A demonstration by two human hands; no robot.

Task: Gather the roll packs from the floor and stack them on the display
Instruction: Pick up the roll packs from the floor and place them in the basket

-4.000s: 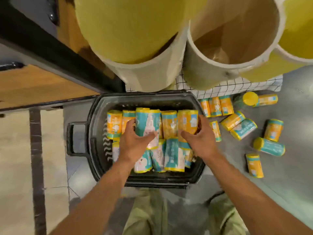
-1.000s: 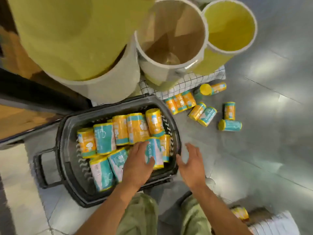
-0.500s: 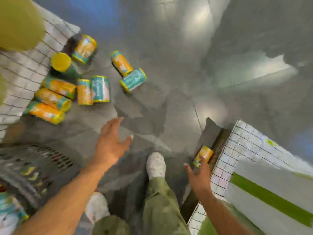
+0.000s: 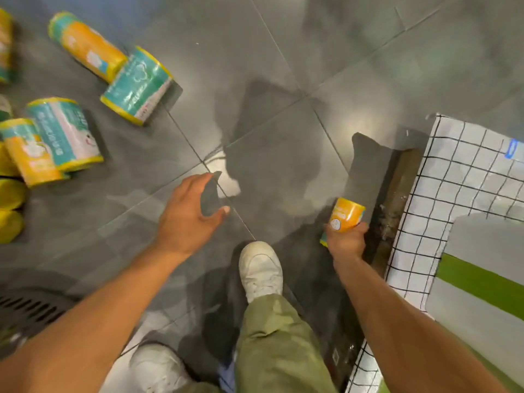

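Floor point(image 4: 283, 66): dark grey glossy tiles with thin pale grout lines. Patches of glare and my own shadow lie across the middle.

Right hand point(image 4: 347, 242): my fingers and thumb are curled round one orange roll pack point(image 4: 344, 215), gripping its lower end. It is just beside a worn brown strip point(image 4: 397, 199) at the foot of the display. I cannot tell whether the pack is clear of the tiles.

Left hand point(image 4: 188, 214): open, fingers spread and slightly bent, holding nothing, above bare tile.

Loose packs, upper left, all lying on their sides: a far orange pack point(image 4: 85, 51) touches a far teal pack point(image 4: 137, 86). Nearer me, a near teal pack point(image 4: 66, 134) and a near orange pack point(image 4: 29, 153) lie side by side. The left edge cuts off some yellow-ended packs point(image 4: 10, 194).

Display point(image 4: 453, 180), right: white cover with a black grid, a small blue tag point(image 4: 511, 148) and a grey panel with a green stripe point(image 4: 482, 279).

Lower left corner: a dark slatted basket point(image 4: 25, 307), blurred.

Bottom: my white shoe point(image 4: 261, 270) and green trouser leg point(image 4: 278, 344).
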